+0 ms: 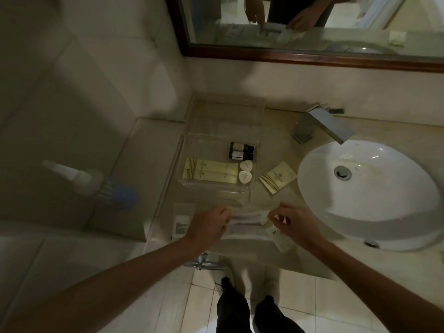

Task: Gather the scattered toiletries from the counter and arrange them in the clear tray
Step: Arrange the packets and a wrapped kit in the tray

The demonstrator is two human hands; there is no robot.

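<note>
Clear tray (192, 150) sits on the counter (283, 150) left of the sink basin (370, 195), against the side wall. Already inside: two dark mini bottles (241, 151) lying flat, two heart-shaped soaps (245, 171), two long cream sachets (210, 172) side by side.

Outside it: a square cream packet (278, 177) between tray and basin, and a long clear-wrapped item (245, 223) near the counter's front edge, contents too blurred to name.

Left hand (210, 223) has curled fingers at the left end of that clear-wrapped item. Right hand (289, 221) pinches its right end, with a cream sachet (280, 236) under the fingers; whether that sachet is also gripped, cannot tell.

Judgement on the step: lift the wrapped item level by both ends, clear the tray's near wall, and lay it parallel to the cream sachets along the bare front strip. Light pinch; the wrapper probably slips. Watch the front edge, since a dropped piece falls to the floor.
</note>
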